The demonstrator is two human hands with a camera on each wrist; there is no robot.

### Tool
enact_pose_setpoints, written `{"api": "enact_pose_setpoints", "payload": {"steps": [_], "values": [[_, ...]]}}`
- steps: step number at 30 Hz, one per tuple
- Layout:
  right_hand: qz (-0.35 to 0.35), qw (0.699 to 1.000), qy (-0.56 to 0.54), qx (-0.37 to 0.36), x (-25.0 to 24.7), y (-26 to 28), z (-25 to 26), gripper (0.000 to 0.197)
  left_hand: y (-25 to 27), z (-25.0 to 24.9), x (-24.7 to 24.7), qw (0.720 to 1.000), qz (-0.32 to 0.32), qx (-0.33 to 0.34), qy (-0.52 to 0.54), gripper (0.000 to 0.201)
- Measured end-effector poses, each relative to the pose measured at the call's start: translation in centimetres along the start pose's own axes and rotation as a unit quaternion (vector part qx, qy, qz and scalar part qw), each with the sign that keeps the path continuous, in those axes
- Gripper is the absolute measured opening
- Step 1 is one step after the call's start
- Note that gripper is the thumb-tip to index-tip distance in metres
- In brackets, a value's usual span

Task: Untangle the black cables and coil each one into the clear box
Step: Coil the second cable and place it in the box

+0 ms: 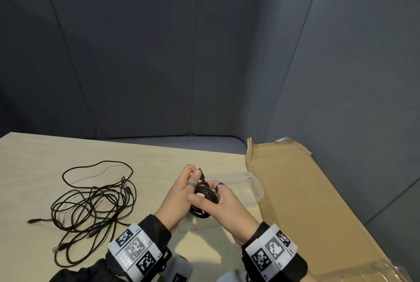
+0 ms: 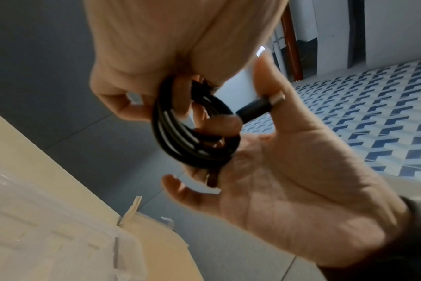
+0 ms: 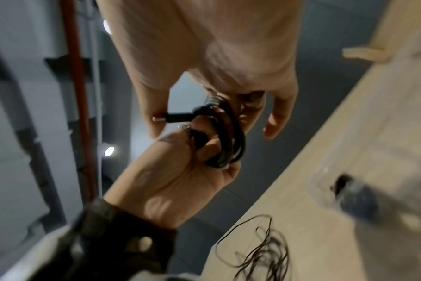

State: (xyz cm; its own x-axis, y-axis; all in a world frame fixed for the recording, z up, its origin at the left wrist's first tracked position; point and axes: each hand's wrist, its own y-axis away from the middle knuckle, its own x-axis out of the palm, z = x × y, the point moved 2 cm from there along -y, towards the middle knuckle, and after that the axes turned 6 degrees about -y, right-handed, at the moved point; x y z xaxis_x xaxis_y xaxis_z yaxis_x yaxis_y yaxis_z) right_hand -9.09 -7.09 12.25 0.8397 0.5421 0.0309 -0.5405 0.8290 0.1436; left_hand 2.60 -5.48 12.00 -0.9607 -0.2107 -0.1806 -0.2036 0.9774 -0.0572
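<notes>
A coiled black cable [image 1: 205, 193] hangs above the table between both hands. My left hand [image 1: 180, 194] grips its left side, and the plug end [image 1: 199, 169] sticks up at that hand's fingertips. My right hand [image 1: 228, 205] holds the coil's right side, with fingers curled round the loops. The left wrist view shows the coil [image 2: 178, 140] with a finger hooked through it. In the right wrist view the loops [image 3: 231, 136] sit between the two hands. A loose tangle of black cables [image 1: 91, 204] lies on the table to the left. Just behind the hands stands the clear box [image 1: 255, 187].
A flattened cardboard sheet [image 1: 306, 202] covers the right side of the light wooden table [image 1: 34, 168] and touches the clear box. Grey sofa cushions [image 1: 136, 54] rise behind the far edge. The tangle [image 3: 264, 252] also shows in the right wrist view.
</notes>
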Motion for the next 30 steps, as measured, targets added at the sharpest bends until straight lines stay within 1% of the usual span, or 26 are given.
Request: {"api": "enact_pose_setpoints", "payload": {"steps": [2, 3, 5, 7, 9, 11, 13, 14, 16, 17, 19, 20, 22, 25, 27, 30], "values": [[0.026, 0.996, 0.077, -0.022, -0.2, 0.1, 0.6, 0.029, 0.0, 0.1, -0.2, 1.000, -0.016, 0.005, -0.012, 0.022], [0.040, 0.992, 0.117, -0.035, -0.4, 0.1, 0.9, 0.029, 0.0, 0.1, -0.4, 1.000, -0.020, 0.009, -0.017, 0.022], [0.048, 0.976, 0.204, -0.057, -1.1, 0.2, 1.2, 0.036, 0.1, 0.2, -0.5, 0.999, -0.020, 0.020, -0.030, 0.024], [0.030, 0.947, 0.309, -0.080, -1.2, 0.5, 1.6, 0.040, 0.2, 0.1, -0.4, 0.998, -0.026, 0.032, -0.051, 0.025], [-0.014, 0.913, 0.390, -0.122, -1.1, 1.0, 1.9, 0.042, 0.2, -0.1, -0.3, 0.996, -0.047, 0.040, -0.059, 0.021], [-0.059, 0.885, 0.433, -0.159, -1.0, 1.5, 2.4, 0.031, -0.1, -0.2, -0.4, 0.996, -0.079, 0.029, -0.038, 0.020], [-0.058, 0.871, 0.461, -0.162, -1.0, 1.7, 2.8, 0.012, -0.2, -0.1, -0.6, 0.996, -0.090, 0.000, 0.004, 0.021], [-0.045, 0.867, 0.472, -0.151, -1.0, 1.7, 2.8, 0.007, -0.1, -0.1, -0.7, 0.997, -0.078, -0.015, 0.024, 0.021], [-0.022, 0.855, 0.502, -0.131, -1.3, 1.6, 2.8, 0.004, 0.1, 0.1, -0.7, 0.996, -0.026, -0.032, 0.080, 0.017], [-0.016, 0.850, 0.511, -0.124, -1.5, 1.6, 2.8, 0.008, 0.3, 0.4, -0.8, 0.994, 0.003, -0.035, 0.102, 0.018], [-0.011, 0.848, 0.517, -0.118, -1.9, 1.6, 2.8, 0.014, 0.5, 1.1, -1.0, 0.991, 0.043, -0.040, 0.117, 0.033], [-0.010, 0.847, 0.518, -0.119, -1.9, 1.7, 2.8, 0.016, 0.6, 1.3, -1.1, 0.989, 0.049, -0.048, 0.128, 0.039], [-0.008, 0.843, 0.523, -0.122, -1.8, 1.9, 2.7, 0.021, 0.7, 1.5, -1.1, 0.982, 0.057, -0.062, 0.168, 0.042], [-0.001, 0.826, 0.547, -0.135, -1.1, 2.2, 2.4, 0.026, 0.8, 1.4, -0.8, 0.976, 0.064, -0.062, 0.199, 0.039], [-0.005, 0.829, 0.541, -0.138, -1.0, 2.1, 2.5, 0.028, 0.9, 1.1, -0.8, 0.977, 0.068, -0.057, 0.196, 0.033], [0.003, 0.840, 0.530, -0.119, -1.3, 1.9, 2.7, 0.025, 1.2, 0.7, -0.9, 0.981, 0.098, -0.062, 0.153, 0.021]]}}
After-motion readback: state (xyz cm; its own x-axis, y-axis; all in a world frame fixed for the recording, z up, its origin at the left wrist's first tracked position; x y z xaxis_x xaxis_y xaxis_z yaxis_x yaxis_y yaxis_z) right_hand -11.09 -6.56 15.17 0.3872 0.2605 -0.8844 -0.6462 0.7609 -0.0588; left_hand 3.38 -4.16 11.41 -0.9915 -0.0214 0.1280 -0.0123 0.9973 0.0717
